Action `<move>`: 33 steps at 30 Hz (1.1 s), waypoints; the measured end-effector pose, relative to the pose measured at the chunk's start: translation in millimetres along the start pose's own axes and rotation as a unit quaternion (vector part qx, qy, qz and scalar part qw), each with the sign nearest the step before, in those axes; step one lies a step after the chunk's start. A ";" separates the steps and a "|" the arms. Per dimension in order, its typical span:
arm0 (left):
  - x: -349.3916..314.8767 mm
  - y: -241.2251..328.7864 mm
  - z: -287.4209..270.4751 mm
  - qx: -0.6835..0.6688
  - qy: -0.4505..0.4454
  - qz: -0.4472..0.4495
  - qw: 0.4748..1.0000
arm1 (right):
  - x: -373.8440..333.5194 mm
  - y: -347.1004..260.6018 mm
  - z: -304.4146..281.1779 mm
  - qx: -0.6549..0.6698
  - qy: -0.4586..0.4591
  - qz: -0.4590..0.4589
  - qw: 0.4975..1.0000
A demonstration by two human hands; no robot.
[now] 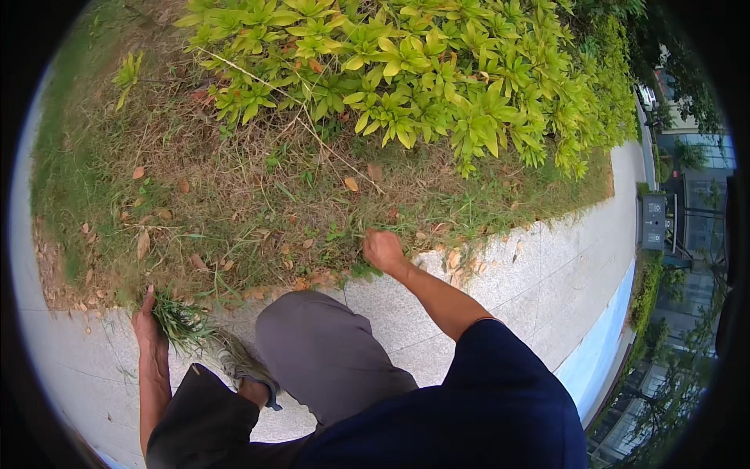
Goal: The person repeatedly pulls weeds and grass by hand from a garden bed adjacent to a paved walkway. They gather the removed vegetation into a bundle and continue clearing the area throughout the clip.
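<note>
at the curb, left hand [151, 332] grips a grass tuft [181, 320]; right hand [382, 250] is fisted in weeds [344, 234].

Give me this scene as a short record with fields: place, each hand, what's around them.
place: grass bed beside a stone paved path, the person crouching at its edge
left hand: holds a bunch of pulled grass over the paving
right hand: closed in a fist on grass at the bed's edge
behind the bed: yellow-green leafy shrubs
on the ground: dry brown leaves scattered in the grass
foot: grey shoe on the paving
</note>
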State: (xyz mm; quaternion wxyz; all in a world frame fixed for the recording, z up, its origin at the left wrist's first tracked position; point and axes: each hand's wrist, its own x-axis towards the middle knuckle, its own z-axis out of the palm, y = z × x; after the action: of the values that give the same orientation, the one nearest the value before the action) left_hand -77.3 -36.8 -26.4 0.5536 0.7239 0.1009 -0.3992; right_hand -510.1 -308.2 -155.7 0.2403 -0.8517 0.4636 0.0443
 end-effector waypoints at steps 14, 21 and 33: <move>-1.2 2.5 17.6 0.006 -0.003 0.014 1.000 | -60.1 235.2 -49.0 -0.276 -0.125 0.384 0.872; -8.8 4.8 23.8 -0.004 0.021 0.017 1.000 | -96.6 204.1 -4.9 -0.206 -0.074 0.314 0.924; -3.4 9.6 61.7 0.027 -0.073 -0.022 0.997 | 80.4 -208.7 -8.6 0.283 -0.133 -0.076 0.947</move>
State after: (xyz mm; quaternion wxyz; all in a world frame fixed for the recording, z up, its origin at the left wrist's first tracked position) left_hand -102.6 -93.7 -21.4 0.5306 0.7051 0.0650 -0.4660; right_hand -296.6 -279.0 -95.3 0.5337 -0.7677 0.3547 0.0063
